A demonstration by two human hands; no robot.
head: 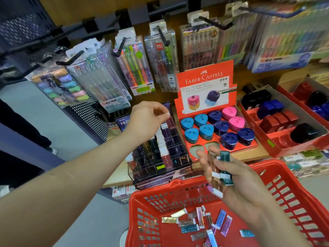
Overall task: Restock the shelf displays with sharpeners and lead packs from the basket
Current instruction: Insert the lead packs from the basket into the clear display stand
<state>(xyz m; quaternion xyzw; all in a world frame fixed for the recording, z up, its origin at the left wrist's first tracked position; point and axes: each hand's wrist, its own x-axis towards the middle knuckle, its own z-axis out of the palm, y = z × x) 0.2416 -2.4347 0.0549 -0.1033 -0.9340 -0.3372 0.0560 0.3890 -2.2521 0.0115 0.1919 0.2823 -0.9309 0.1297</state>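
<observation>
Lead packs [224,156]: where?
— Several gripped in the right hand [236,182], above the red basket [277,172]; more lie loose on its floor.
— Left hand [147,120]?
— Over the clear compartment display [160,163], fingers curled together; a pinched pack cannot be confirmed. Faber-Castell sharpener box [204,82] stands just beside the display.

Left hand [147,120] maybe pinching; right hand [236,182] grips packs [224,157]
</observation>
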